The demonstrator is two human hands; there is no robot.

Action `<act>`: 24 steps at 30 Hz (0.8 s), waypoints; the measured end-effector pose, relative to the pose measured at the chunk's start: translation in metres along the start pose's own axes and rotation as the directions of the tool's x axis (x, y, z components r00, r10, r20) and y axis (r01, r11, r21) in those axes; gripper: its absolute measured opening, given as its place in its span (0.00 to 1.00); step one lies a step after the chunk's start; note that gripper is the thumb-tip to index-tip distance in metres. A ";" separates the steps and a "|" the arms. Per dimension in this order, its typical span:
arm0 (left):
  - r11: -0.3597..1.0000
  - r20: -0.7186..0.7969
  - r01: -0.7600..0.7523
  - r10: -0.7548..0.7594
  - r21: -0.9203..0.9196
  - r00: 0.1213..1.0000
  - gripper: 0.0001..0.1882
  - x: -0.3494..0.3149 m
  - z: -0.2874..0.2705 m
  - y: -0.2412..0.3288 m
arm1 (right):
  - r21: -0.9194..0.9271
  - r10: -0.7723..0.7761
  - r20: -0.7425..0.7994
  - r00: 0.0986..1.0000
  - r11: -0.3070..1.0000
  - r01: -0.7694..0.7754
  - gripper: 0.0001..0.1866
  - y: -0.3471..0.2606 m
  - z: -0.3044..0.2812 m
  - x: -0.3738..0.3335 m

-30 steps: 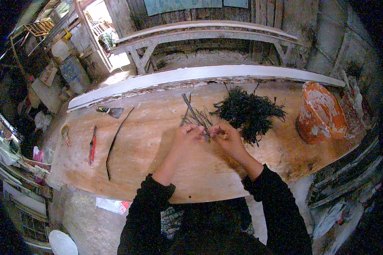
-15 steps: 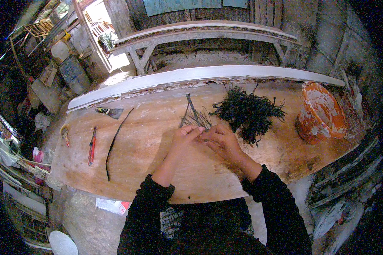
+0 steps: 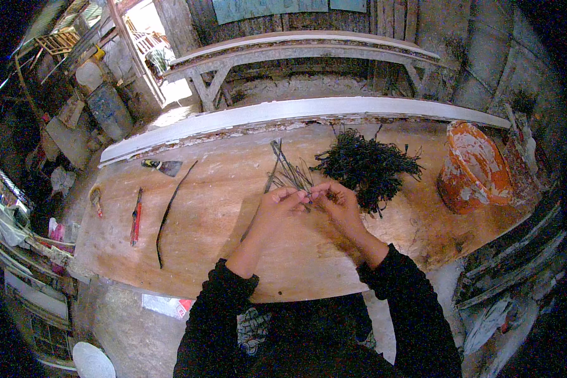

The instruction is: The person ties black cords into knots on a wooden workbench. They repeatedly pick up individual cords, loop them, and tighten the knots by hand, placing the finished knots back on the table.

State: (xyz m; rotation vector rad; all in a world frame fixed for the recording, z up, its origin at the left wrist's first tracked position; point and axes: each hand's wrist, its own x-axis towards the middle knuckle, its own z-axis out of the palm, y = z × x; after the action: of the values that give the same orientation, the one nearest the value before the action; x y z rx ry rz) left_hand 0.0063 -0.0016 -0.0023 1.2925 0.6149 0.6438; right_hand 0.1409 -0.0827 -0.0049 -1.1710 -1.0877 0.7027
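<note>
Over the middle of the wooden board, my left hand (image 3: 280, 204) is closed around the lower end of a small bunch of thin dark strands (image 3: 288, 169). The strands fan out away from me, two thicker than the others. My right hand (image 3: 337, 201) pinches at the same end, its thumb and forefinger close to the left fingertips. The exact spot between the fingers is too small to make out. Just beyond my right hand lies a tangled heap of black knotted strands (image 3: 366, 165). A single long black strip (image 3: 172, 213) rests left of my hands.
On the wooden board (image 3: 201, 252) lie red-handled pliers (image 3: 136, 217), a putty knife (image 3: 162, 166) and a brush (image 3: 96, 200) at left. An orange plaster-smeared bucket (image 3: 475, 167) stands at right. A long white moulding (image 3: 309, 111) runs along the far edge, with a bench (image 3: 309, 53) behind.
My right hand has shifted slightly right and its fingertips have drawn up, parting a little from the left hand. The strands have tilted slightly left; the left hand stays almost in place.
</note>
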 end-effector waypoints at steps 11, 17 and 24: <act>0.997 -0.018 -0.064 0.064 -0.032 0.998 0.08 0.000 -0.002 0.000 | -0.139 0.032 0.094 0.995 0.990 -0.018 0.07 -0.012 0.001 -0.003; 0.991 0.003 -0.094 0.095 -0.099 0.995 0.06 0.004 -0.002 -0.011 | 0.067 0.130 0.183 0.975 0.987 -0.144 0.06 0.000 0.000 -0.001; 0.980 0.042 -0.133 0.141 -0.149 0.989 0.03 0.003 -0.004 -0.012 | 0.358 0.349 0.291 0.891 0.823 -0.440 0.06 0.004 -0.001 0.000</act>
State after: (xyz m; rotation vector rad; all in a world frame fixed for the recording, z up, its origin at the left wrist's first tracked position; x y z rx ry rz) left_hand 0.0062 0.0017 -0.0153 1.2175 0.4302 0.7519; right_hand 0.1427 -0.0818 -0.0087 -0.9670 -0.8088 1.3485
